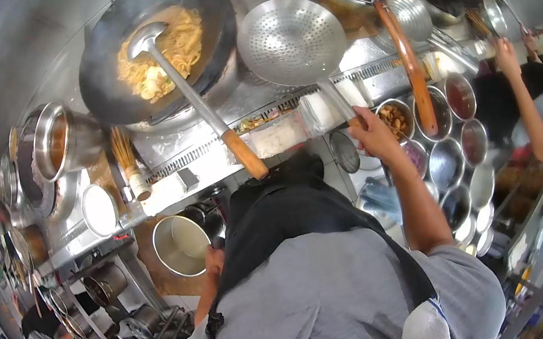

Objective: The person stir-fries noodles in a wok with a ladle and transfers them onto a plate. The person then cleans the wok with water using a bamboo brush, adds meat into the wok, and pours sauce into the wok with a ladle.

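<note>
My right hand (372, 132) is closed round the handle of a large perforated strainer (291, 40). The strainer's bowl lies over the stove, just right of a wok (215, 28). Noodles (182, 44) with pale pieces sit in the wok. A ladle (177, 77) rests on them, its wooden handle reaching over the front edge with no hand on it. Low on the left, my left hand (213, 259) grips the short dark handle of a deep metal pot (182, 248). The pot is tilted, its mouth facing up toward me, and its inside looks pale. My left fingers are partly hidden.
Several metal food tins (446, 163) stand to my right. A pan with a wooden handle (406, 61) lies across the stove edge. A bamboo brush (128, 164), a white container (99, 210) and steel bowls (65, 138) are at left. Co-workers (536, 96) stand nearby.
</note>
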`<action>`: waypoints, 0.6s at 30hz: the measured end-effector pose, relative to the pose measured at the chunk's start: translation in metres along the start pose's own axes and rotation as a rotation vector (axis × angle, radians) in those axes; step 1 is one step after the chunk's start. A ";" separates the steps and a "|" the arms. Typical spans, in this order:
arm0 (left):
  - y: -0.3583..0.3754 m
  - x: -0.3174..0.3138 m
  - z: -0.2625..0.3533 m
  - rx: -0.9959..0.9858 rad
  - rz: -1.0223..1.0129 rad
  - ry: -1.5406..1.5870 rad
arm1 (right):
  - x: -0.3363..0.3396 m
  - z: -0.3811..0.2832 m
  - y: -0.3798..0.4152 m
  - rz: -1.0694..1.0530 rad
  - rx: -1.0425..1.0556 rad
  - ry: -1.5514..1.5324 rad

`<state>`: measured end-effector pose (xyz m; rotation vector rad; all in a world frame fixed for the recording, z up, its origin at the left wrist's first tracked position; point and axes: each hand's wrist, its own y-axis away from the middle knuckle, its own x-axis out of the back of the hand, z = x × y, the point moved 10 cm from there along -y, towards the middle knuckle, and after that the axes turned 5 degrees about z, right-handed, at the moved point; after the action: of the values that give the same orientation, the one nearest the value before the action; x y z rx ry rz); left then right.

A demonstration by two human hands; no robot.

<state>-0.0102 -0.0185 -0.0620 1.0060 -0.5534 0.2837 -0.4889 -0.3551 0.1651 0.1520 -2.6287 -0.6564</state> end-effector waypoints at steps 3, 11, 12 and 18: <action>0.065 0.030 0.096 0.102 0.120 -0.060 | 0.008 -0.042 0.016 0.332 0.757 0.592; 0.053 0.004 0.070 0.014 0.150 -0.173 | -0.133 -0.016 0.036 -0.520 0.396 0.163; 0.063 0.006 0.068 0.047 0.142 -0.196 | -0.155 0.039 0.009 -0.578 0.259 0.164; 0.087 -0.012 -0.001 0.166 0.095 -0.210 | -0.163 0.214 -0.103 -0.173 -0.351 -0.016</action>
<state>-0.0602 0.0272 -0.0065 1.1803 -0.7796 0.3141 -0.4328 -0.3220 -0.1155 0.2703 -2.4849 -1.1684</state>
